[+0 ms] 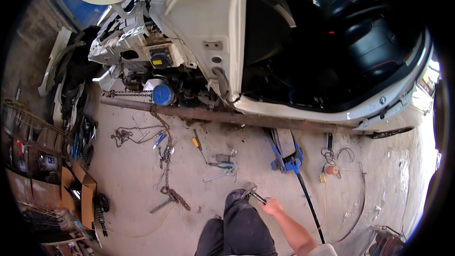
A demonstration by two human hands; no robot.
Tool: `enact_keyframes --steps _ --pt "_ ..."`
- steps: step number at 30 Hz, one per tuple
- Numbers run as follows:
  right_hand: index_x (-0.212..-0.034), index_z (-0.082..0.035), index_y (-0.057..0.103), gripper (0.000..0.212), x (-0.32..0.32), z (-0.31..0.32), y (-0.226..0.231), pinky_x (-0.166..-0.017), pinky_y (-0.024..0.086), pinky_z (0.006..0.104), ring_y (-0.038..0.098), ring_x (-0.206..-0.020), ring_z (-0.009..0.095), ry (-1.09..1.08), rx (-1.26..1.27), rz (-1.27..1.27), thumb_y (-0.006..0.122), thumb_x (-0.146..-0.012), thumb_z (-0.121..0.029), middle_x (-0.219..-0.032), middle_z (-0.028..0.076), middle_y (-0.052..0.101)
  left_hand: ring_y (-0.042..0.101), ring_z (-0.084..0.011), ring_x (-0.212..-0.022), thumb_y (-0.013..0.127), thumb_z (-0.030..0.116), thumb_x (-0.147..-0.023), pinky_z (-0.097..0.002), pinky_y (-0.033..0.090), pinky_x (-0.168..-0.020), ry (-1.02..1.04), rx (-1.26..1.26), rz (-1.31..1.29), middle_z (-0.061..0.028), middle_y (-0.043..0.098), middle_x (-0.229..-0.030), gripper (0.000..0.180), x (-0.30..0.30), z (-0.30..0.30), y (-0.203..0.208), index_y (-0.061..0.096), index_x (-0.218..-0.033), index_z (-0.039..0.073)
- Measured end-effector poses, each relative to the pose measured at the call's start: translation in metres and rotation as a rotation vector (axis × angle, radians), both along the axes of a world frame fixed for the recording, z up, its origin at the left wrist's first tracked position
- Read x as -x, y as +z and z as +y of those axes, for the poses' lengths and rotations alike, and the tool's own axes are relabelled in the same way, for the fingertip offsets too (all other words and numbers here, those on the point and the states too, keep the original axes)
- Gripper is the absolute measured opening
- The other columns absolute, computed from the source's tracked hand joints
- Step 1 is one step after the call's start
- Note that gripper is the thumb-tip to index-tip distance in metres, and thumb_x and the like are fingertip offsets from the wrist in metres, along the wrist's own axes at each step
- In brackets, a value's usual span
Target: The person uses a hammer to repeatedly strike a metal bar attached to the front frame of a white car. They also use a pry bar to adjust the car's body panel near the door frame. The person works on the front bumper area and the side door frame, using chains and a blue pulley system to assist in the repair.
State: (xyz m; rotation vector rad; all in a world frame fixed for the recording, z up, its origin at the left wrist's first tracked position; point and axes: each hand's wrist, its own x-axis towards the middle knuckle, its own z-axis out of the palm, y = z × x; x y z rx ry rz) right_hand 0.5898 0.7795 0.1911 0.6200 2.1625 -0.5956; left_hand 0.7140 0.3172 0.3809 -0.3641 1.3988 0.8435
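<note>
My right hand [271, 206] is closed round the dark handle of a hammer [258, 197], whose metal head lies over my knee. Out of view is my left hand. Beyond the knee, pliers with green-blue handles [222, 165] lie on the concrete floor beside other small metal tools. A screwdriver with a yellow and black handle [195, 141] rests farther off. Past these stands a white car body [199, 33], its door opening uncovered and its front end stripped. Low along its side runs a long rusty beam [213, 113].
A blue chain hoist [163, 95] sits by the front end, its chain [167, 161] trailing across the floor. Right of my knee a blue floor jack [286, 156] stands at the beam, its long black handle reaching toward me. At left are a cardboard box [87, 199] and cluttered shelves [38, 187].
</note>
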Motion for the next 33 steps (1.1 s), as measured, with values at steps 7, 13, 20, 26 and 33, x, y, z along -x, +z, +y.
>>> enact_keyframes --steps 7,13,20,26,33 --pt "-0.108 -0.005 0.064 0.054 0.105 0.013 -0.047 -0.086 0.05 0.0429 0.062 -0.103 0.033 0.182 -0.124 -0.221 0.055 -0.084 -0.053 -0.108 0.017 0.066 0.061 -0.0299 -0.1 0.081 0.039 -0.063 -0.0401 0.049 -0.084 -0.068 -0.245 0.22 -0.0192 0.065 -0.11 0.06 0.061 -0.024 -0.044 0.067 -0.106 -0.001" --pt "-0.109 -0.005 0.063 0.057 0.196 -0.007 -0.097 -0.088 0.05 0.0426 0.062 -0.103 0.033 0.139 -0.156 -0.162 0.055 -0.083 -0.054 -0.109 0.017 0.065 0.062 -0.0286 -0.09 0.077 0.027 -0.07 -0.0374 0.05 -0.076 -0.997 -0.205 0.153 -0.0137 0.066 -0.1 0.045 0.196 -0.038 -0.096 0.065 -0.106 0.003" --pt "-0.104 -0.006 0.065 0.049 0.258 -0.046 -0.244 -0.087 0.049 0.0437 0.062 -0.101 0.034 0.112 -0.124 -0.035 0.056 -0.083 -0.05 -0.105 0.018 0.065 0.064 -0.0351 -0.073 0.054 0.029 -0.09 -0.0452 0.049 -0.059 -0.752 -0.108 0.815 -0.0194 0.065 -0.081 0.025 0.406 0.009 -0.138 0.057 -0.094 0.005" --pt "-0.109 -0.007 0.062 0.039 0.36 -0.075 -0.345 -0.082 0.051 0.0436 0.065 -0.095 0.032 0.375 -0.082 0.036 0.056 -0.084 -0.036 -0.1 0.016 0.068 0.062 -0.0322 -0.069 0.067 0.011 -0.08 -0.0399 0.051 -0.061 -0.265 -0.44 1.474 -0.0116 0.062 -0.077 0.011 0.506 0.047 -0.274 0.062 -0.089 0.006" --pt "-0.133 -0.011 0.043 0.052 0.397 -0.079 -0.381 -0.077 0.052 0.0452 0.065 -0.091 0.034 0.611 -0.141 0.056 0.053 -0.082 -0.018 -0.101 0.017 0.067 0.055 -0.018 -0.063 0.07 0.018 -0.076 -0.0298 0.046 -0.056 -0.579 -1.066 1.512 -0.0027 0.05 -0.069 0.016 0.538 0.059 -0.332 0.058 -0.081 0.01"
